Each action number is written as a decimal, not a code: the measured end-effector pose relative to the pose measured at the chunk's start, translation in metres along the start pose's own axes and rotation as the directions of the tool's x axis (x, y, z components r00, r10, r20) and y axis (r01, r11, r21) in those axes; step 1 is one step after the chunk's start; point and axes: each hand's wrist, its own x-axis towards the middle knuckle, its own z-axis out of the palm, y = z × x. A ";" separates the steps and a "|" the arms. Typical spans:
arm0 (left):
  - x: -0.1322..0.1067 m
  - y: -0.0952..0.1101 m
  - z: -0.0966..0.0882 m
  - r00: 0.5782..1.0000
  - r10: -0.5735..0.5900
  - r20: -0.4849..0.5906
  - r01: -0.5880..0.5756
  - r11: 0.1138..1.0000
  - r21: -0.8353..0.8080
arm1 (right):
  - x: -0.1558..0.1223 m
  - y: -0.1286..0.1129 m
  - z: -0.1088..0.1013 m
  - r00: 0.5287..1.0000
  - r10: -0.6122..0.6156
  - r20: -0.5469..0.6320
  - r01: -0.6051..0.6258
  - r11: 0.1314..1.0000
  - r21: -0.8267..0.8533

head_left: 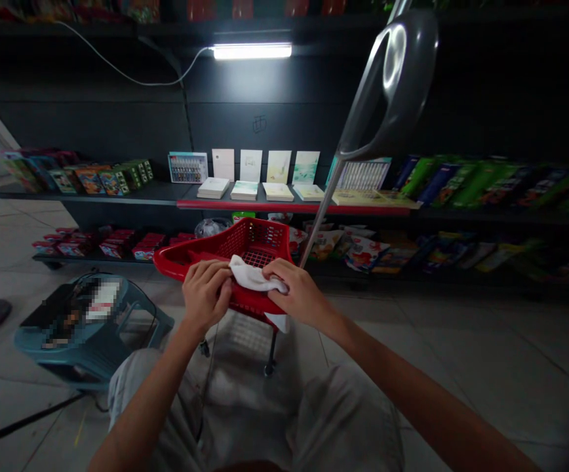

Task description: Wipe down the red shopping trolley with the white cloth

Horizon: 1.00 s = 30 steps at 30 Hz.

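Observation:
A small red shopping cart (215,249) with a latticed basket stands in front of my knees. My right hand (297,292) is closed on a white cloth (251,274), pressing it against the near rim of the cart. Another white corner shows below the rim, under my right hand. To the left, my left hand (206,294) is curled over the same rim, its fingertips close to the cloth's left end. The palm side of both hands is hidden.
A blue-green stool (137,314) with things on it stands at left. Ahead, a dark shelf (161,191) bears books (278,191) and packaged goods. A shiny metal pole (326,203) with a grey loop rises right of the cart. A lit tube lamp (252,51) hangs above.

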 end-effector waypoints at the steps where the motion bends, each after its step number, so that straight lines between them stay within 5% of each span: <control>1: 0.000 -0.003 0.002 1.000 -0.010 -0.027 0.010 1.000 -0.008 | -0.002 -0.003 0.000 1.000 -0.022 -0.007 0.022 1.000 -0.006; 8: 0.001 -0.035 0.004 0.991 -0.020 -0.130 -0.003 0.984 -0.176 | -0.016 -0.013 -0.002 0.988 -0.151 0.003 0.151 0.988 -0.028; 18: 0.008 -0.084 0.001 0.993 -0.093 -0.077 0.066 0.951 -0.301 | 0.003 -0.021 0.026 0.972 -0.227 0.059 0.228 0.973 -0.021; 30: 0.022 -0.119 0.020 0.983 -0.174 -0.066 0.126 0.882 -0.454 | 0.014 0.002 0.044 0.873 -0.477 0.104 0.488 0.854 -0.178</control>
